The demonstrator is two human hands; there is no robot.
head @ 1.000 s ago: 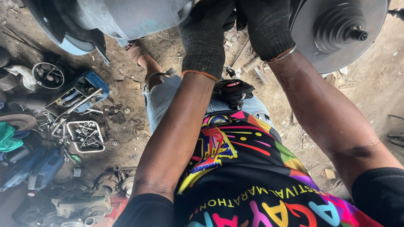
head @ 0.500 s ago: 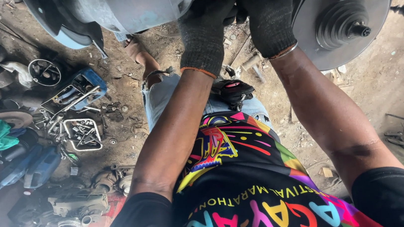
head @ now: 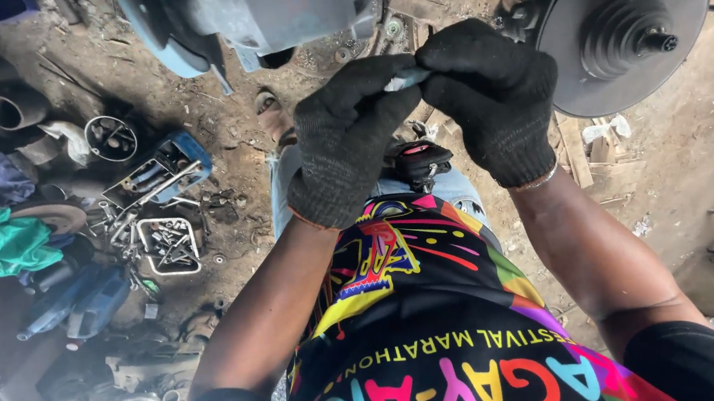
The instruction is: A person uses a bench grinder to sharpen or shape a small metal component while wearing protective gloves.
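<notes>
Dirt floor, scattered tools; gloved left hand, right hand fingers pinch small pale piece.

head-worn view, facing steeply down, close

A small pale, silvery-blue piece — only a short sliver of it shows — is pinched between the fingertips of the two black-gloved hands, held up in front of the chest, just below the grey-blue machine housing.

Gloved fingers hide most of the small pale piece; its kind is unclear.
</notes>
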